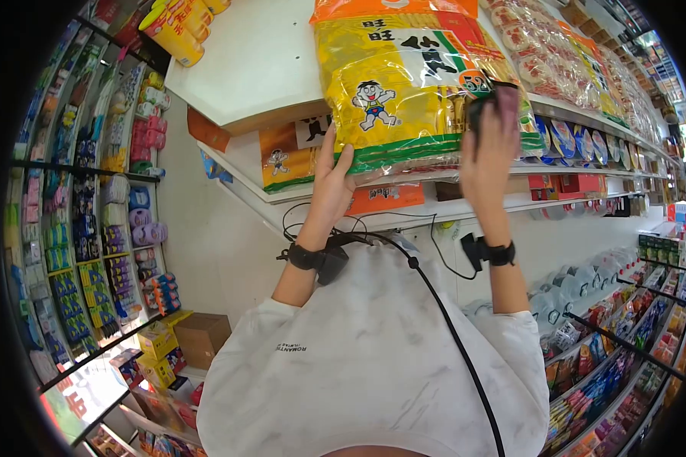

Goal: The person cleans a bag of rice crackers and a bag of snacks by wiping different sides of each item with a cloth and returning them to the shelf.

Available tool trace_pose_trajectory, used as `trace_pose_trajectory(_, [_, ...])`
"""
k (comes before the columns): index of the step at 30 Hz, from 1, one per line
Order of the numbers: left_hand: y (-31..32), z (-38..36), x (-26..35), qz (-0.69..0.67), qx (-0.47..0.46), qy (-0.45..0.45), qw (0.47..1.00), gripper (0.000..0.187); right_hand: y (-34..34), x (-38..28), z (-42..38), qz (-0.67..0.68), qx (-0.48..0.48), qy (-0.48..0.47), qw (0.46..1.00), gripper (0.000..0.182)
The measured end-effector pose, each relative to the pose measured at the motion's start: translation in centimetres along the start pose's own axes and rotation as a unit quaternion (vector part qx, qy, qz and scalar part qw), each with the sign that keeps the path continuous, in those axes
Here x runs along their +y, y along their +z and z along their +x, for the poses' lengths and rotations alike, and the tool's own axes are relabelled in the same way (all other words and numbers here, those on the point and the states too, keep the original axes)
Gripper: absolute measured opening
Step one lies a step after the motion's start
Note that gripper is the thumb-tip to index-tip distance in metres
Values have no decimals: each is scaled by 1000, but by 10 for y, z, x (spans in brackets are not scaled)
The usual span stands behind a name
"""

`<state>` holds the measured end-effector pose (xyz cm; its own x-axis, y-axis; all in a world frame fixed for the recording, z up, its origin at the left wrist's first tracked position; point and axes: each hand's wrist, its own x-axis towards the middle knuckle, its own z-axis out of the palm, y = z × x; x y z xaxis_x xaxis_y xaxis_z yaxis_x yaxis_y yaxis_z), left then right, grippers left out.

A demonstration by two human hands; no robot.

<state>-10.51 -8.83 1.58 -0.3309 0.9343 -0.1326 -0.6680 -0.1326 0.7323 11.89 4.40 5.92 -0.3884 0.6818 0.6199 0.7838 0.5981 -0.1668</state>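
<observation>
A large yellow snack bag (427, 99) with a cartoon child and a green lower band sits at the edge of the white shelf. My left hand (332, 181) grips its lower left edge, thumb on the front. Against the bag's right side, my right hand (489, 156) holds a dark purple and black cloth (504, 107), blurred by motion. Part of the bag's printing is covered by this cloth. Both wrists wear black bands with a cable.
Yellow cans (174, 34) stand at the shelf's upper left. Clear packs of round snacks (545, 53) line the shelf at right. Below are an orange bag (286, 156) and bowl-shaped packs (579, 143). A cardboard box (202, 339) rests low on the left.
</observation>
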Motion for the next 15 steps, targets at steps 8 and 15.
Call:
trace_pose_trajectory(8, [5,0,7,10,-13,1,1000,50,-5,-70,-9,144,-154,-147,966,63])
trace_pose_trajectory(15, [9,-2,9,18,-1,-2,1000,50,-14,46,-9,-8,-23,10,1000,57])
